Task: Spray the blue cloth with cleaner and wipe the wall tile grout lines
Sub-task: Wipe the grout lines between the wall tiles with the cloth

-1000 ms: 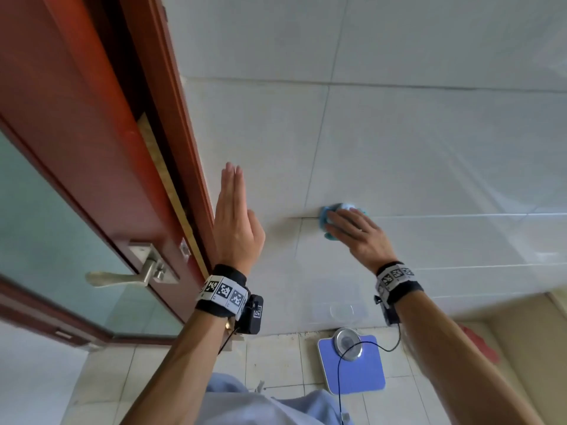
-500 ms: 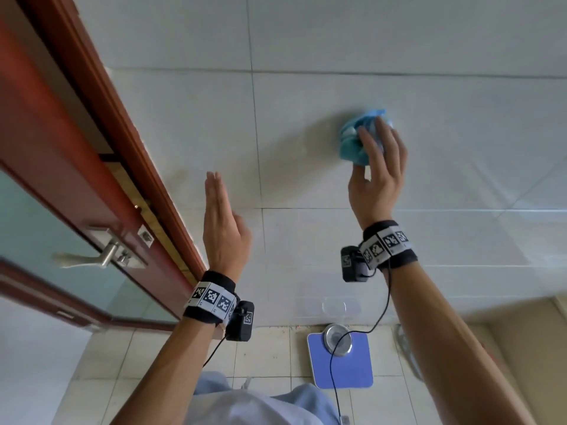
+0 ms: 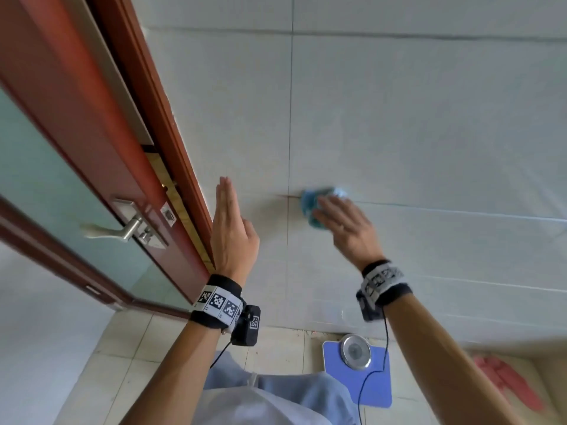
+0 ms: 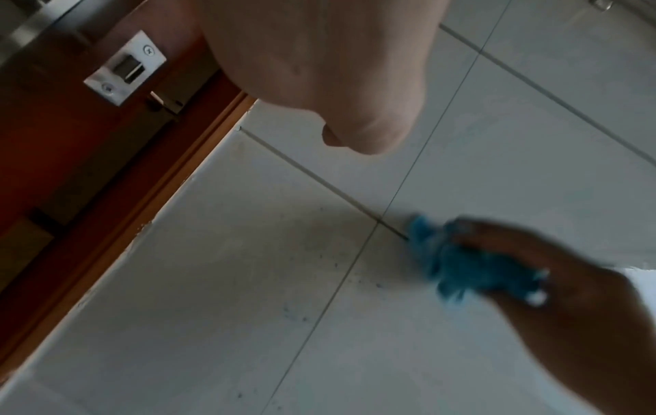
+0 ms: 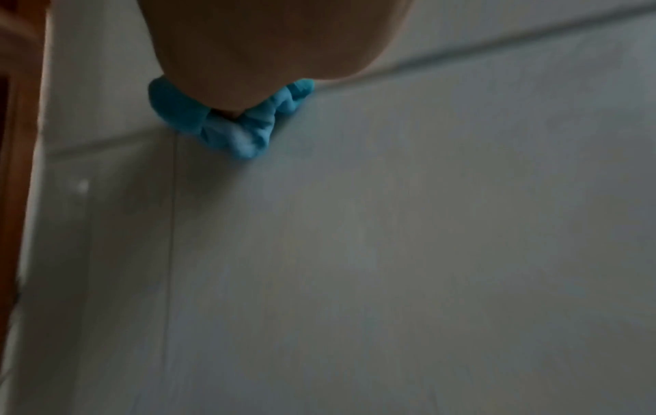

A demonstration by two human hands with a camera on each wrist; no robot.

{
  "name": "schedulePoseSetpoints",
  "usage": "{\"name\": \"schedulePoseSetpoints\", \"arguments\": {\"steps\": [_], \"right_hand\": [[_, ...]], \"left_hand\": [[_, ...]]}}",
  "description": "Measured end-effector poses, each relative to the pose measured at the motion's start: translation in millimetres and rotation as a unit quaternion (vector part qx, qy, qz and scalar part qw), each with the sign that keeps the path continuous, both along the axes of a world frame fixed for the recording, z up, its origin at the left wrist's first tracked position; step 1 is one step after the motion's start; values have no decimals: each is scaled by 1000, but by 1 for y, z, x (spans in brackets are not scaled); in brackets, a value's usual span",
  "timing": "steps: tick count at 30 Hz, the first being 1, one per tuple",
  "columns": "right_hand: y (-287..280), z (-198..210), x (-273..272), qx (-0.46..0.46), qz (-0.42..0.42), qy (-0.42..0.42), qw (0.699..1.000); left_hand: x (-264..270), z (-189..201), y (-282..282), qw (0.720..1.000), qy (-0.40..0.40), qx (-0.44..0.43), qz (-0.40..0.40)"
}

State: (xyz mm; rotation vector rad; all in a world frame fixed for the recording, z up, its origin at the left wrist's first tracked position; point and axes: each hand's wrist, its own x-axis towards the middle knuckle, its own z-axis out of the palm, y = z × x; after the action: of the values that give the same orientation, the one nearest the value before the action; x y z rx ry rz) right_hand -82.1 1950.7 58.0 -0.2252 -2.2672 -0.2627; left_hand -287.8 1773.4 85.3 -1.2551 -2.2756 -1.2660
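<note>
Cloth: bunched blue wad, pressed to wall under right hand, sitting on horizontal grout line, just right of where it crosses the vertical grout line.

Left to right, head view:
- Door, red-brown wood with frosted glass panel, standing ajar. Metal lever handle on it; latch plate visible on the door edge in left wrist view.
- Door frame, same red-brown, butts against the tiled wall.
- Left hand: raised, fingers straight and together, pointing up, holds nothing. Close in front of the wall beside the frame; contact with tile can't be confirmed.
- Dark specks on the tile below the grout crossing, left wrist view.
- Right hand: fingers spread over the cloth, pushing it onto the tile. Motion-blurred. Right wrist view shows cloth bulging out beneath the palm, flat against the wall. Whether the fingers curl round the wad or just press it: can't tell.
- Both wrists carry marker bands with cameras.
- Floor below: blue scale with round dial, against the wall base. Red item farther right, too blurred to identify.
</note>
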Motion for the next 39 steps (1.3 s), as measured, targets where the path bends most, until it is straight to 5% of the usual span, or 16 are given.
{"name": "schedulePoseSetpoints", "arguments": {"steps": [5,9,11,15,19,22,25,32,35,39], "right_hand": [[26,112,-3,50,-74,218,972],[22,122,-27,36,-101,330,938],[12,91,-46,33,-83,295,951],[-7,-18,-83,70,16,77,994],[-15,-133,-100,90,87,-80,989],[-19,-175,-103,141,113,-145,973],[-22,-154,-108,125,131,-114,977],[-15,6,-101,68,10,145,987],[-6,5,-91,105,-8,138,985],[-8,-66,-81,76,19,33,996]], "left_hand": [[1,-19,9,1000,-24,-9,12],[-7,-33,12,997,-71,-20,38],[-13,-40,14,996,-78,-16,33],[-22,-52,17,998,-62,8,31],[-25,-62,16,999,-35,38,1],[-31,-74,13,999,-11,51,-9],[-39,-84,11,999,-13,33,-8],[-55,-90,11,998,-60,-21,3],[-57,-93,13,997,-69,-35,6],[-57,-98,18,996,-65,-51,15]]}}
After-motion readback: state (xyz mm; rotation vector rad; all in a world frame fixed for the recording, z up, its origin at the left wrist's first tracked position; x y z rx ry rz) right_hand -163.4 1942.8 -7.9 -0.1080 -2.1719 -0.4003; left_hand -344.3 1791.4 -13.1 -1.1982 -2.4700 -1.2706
